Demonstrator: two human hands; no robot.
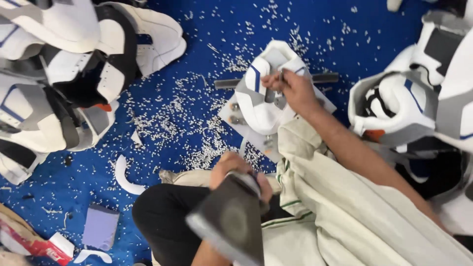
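**Hands working on a white shoe upper**

Near, the left hand (pixel 240 173) grips a dark hammer (pixel 230 220). Farther, the right hand (pixel 291 89) pinches a small punch (pixel 281 78) against the white shoe upper (pixel 261 101) on the blue mat (pixel 197 59).

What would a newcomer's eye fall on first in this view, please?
Probably the blue floor sprinkled with small white punched bits. At centre, the right hand holds a thin punch tool on a white shoe upper, while the left hand grips a dark hammer low in the frame. More white uppers are piled at left.
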